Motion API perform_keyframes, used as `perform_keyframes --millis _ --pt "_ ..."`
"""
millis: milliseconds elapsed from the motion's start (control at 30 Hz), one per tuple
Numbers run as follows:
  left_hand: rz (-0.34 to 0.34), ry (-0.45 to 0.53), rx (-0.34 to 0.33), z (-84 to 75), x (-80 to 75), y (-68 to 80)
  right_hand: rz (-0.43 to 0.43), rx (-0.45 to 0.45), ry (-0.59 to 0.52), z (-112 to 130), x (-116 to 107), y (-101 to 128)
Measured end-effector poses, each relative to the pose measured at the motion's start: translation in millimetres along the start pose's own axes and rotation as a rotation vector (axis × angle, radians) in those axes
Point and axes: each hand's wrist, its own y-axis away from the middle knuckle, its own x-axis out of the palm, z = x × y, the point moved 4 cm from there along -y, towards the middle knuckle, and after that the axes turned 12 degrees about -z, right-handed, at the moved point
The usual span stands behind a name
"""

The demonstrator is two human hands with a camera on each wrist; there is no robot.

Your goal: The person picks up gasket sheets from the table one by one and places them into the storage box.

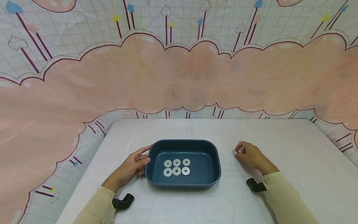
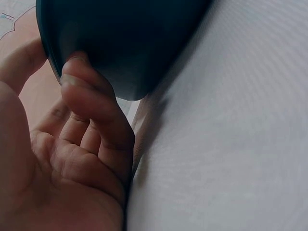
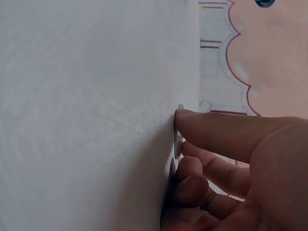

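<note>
Pinching one washer (image 1: 234,151) on the bench (image 1: 293,149), our right hand (image 1: 250,155) lay right of the tray (image 1: 183,183); left hand (image 1: 131,166) gripped its rim.

A: Left wrist view, what's in it?

B: Left hand (image 2: 62,159), close up, palm toward the camera. Fingers curled, fingertips (image 2: 77,72) touching the outer wall of a dark blue tray (image 2: 130,43). Thumb (image 2: 19,62) sits up against the tray's rim at the left.

A: Is it gripping the tray or just touching it?

B: Thumb on one side of the corner, fingers on the underside curve, so it's a hold on the corner. How firm, can't tell.

A: Surface?

B: White worktop (image 2: 231,144), fills the right half. Tray rests on it and casts a dark shadow beside the fingers. A bit of pink patterned cloth (image 2: 14,21) shows at the top left.

A: Inside of the tray?

B: Hidden, only the outside shows.
</note>
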Motion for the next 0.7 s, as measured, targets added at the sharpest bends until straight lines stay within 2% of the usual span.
perform_keyframes --millis 700 --pt "0.001 -0.002 -0.004 0.7 -0.8 -1.2 0.028 -0.096 -0.064 3.2 0.3 2.6"
